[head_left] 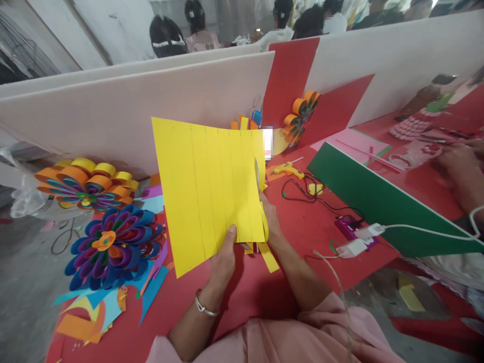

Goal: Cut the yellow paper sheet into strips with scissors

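My left hand [225, 254] grips a yellow foam or paper sheet [204, 191] at its lower edge, thumb on the front face. Dark parallel lines run down the sheet, which stands tilted up above the table. At its right edge my right hand [269, 214] is closed around scissors with a yellow handle [264, 224]. Part of a scissor blade [257, 171] shows along the cut, where a narrow strip [261, 151] curls away from the sheet. Most of the right hand's fingers are hidden behind the sheet. Beneath it, cut yellow strips [269, 258] lie on the red table [298, 222].
Left are a blue-purple paper flower [113, 247], an orange-yellow one [86, 184] and scraps [81, 322]. A yellow glue gun [289, 169], its cable and a purple power strip [355, 231] lie right. A green board [385, 201] separates another person's hands [461, 166]. White partitions [132, 111] stand behind.
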{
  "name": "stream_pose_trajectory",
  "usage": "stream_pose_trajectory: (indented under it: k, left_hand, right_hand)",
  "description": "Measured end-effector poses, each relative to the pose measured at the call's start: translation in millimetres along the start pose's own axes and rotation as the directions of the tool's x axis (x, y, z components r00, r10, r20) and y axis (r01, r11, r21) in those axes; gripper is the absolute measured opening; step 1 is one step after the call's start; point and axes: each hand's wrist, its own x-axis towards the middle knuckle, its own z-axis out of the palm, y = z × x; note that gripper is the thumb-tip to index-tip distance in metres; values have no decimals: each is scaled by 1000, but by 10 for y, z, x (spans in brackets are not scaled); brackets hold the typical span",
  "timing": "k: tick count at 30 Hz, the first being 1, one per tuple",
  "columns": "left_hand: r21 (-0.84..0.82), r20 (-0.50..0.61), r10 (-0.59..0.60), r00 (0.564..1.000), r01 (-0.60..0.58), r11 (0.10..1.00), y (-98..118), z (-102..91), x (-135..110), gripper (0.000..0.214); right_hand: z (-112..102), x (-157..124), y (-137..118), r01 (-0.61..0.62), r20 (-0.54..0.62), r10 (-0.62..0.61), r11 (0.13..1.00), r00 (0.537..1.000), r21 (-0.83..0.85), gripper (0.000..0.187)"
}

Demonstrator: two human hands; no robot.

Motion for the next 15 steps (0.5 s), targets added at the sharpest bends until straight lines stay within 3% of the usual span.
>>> stream_pose_trajectory:
  k: [6, 15]
  left_hand:
    - [35, 22, 14, 1000, -15, 999, 6, -11, -9, 53]
    - [35, 16, 10, 1000, -10, 999, -16, 5, -52, 53]
  right_hand:
    - [32, -43, 10, -25, -11, 26, 995, 1000, 101, 26]
    - [-41, 17, -46, 16, -23, -16, 1000, 1000, -18, 19]
